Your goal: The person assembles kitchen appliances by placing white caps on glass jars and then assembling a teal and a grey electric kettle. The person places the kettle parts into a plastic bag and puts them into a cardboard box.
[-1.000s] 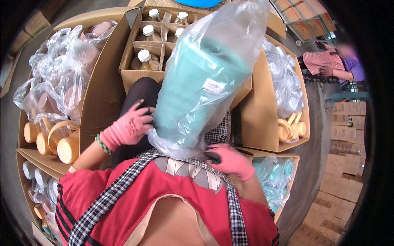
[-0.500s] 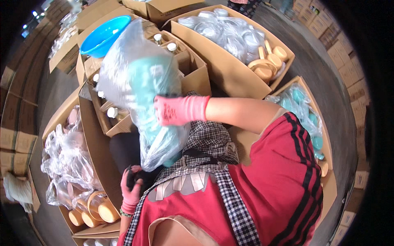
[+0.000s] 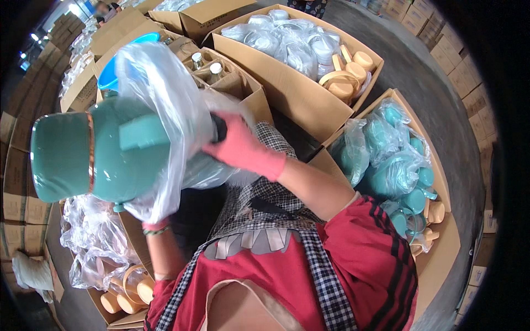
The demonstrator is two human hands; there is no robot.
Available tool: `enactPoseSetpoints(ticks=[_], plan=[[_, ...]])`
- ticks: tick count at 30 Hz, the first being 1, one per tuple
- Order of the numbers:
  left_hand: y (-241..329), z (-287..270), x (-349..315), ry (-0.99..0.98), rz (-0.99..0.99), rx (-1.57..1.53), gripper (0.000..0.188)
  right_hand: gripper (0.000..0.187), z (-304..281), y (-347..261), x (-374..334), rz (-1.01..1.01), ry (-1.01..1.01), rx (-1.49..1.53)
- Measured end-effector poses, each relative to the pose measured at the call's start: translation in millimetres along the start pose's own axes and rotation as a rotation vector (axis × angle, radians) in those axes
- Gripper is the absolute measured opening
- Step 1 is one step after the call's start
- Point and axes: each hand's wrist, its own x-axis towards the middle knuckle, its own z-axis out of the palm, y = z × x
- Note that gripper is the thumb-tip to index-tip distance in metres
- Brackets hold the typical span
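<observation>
Sideways above the cardboard boxes (image 3: 287,91), a big teal plastic jug (image 3: 96,157) with a gold band slides half out of its thin, crinkled clear bag (image 3: 165,105), the right hand (image 3: 240,148) in a pink glove gripping the bag's far end, the left hand (image 3: 154,223) closed underneath.

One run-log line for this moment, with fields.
right hand: on clear bag | left hand: under teal jug | jug: half out of bag
</observation>
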Motion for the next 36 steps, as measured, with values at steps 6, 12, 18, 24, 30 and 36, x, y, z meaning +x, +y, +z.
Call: enactPoseSetpoints(ticks=[6,12,18,24,30,36], plan=[[33,114,-97,-0.203,0.448,0.343,0.087,0.036,1,3,-31,0.219,-0.305,0.035],[28,158,-107,0.467,0.374,0.689,0.047,0.052,18,22,-55,0.097,-0.504,-0.283],[42,193,-89,0.159,0.736,0.955,0.084,0.077,12,-21,-10,-0.425,-0.402,-0.538],[51,187,-47,-0.11,0.412,1.668,0.068,0.066,39,20,6,-0.539,-0.748,-0.487],[29,173,-17,0.14,0.308,0.944,0.032,0.038,-96,77,111,0.44,-0.038,0.084],[29,177,5,0.175,0.193,0.854,0.027,0.063,-203,294,159,0.533,0.31,-0.816]])
